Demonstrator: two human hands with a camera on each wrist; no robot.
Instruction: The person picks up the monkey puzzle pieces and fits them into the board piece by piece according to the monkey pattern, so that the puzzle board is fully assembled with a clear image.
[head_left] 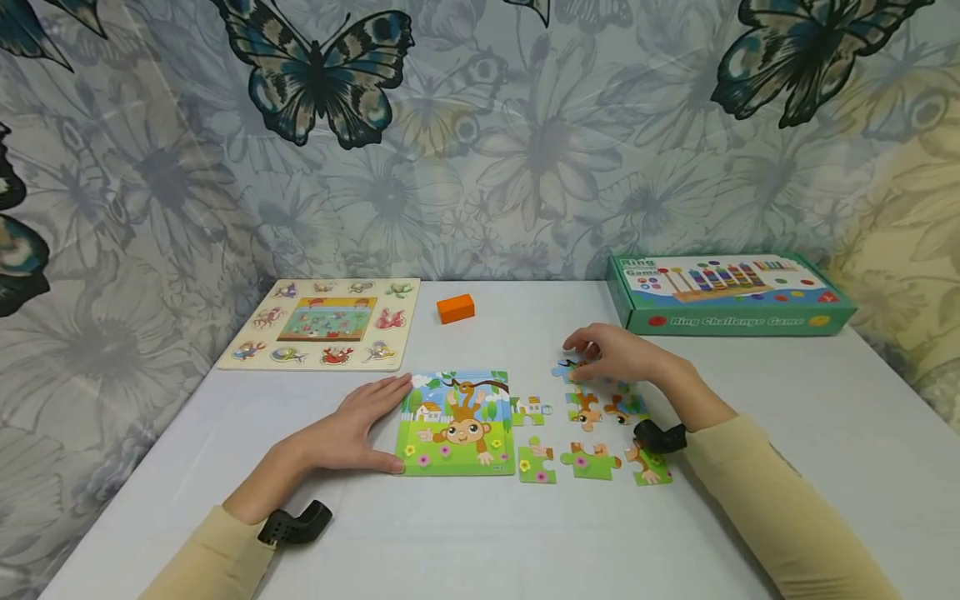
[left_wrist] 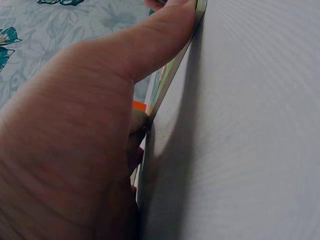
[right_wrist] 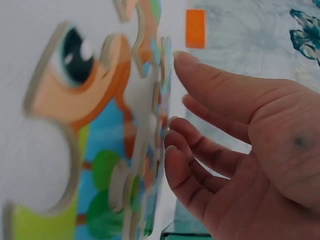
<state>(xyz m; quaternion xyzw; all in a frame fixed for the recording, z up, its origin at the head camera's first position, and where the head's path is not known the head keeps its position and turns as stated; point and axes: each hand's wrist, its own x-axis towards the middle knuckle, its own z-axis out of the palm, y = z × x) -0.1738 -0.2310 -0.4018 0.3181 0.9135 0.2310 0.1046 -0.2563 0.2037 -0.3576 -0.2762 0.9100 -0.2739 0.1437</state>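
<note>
A square monkey puzzle board [head_left: 455, 423] lies on the table. My left hand [head_left: 348, 429] holds against its left side, fingers stretched out at the upper corner and thumb at the lower corner; the left wrist view shows the thumb [left_wrist: 155, 42] along the board's edge. To the right lie several loose jigsaw pieces, among them a green piece with a pink flower [head_left: 592, 462] and one with a monkey's eye [right_wrist: 80, 75]. Above the top pieces is my right hand [head_left: 615, 354], fingers loosely bent, with nothing visible between thumb and fingertips. It partly covers a blue piece [head_left: 562, 372].
An orange block [head_left: 456, 309] sits behind the board. At the back left lies a sea-animal board [head_left: 258, 327]. A green Ring Challenge Game box [head_left: 738, 322] stands at the back right, beyond my right hand. Patterned fabric [head_left: 525, 167] hangs behind the table.
</note>
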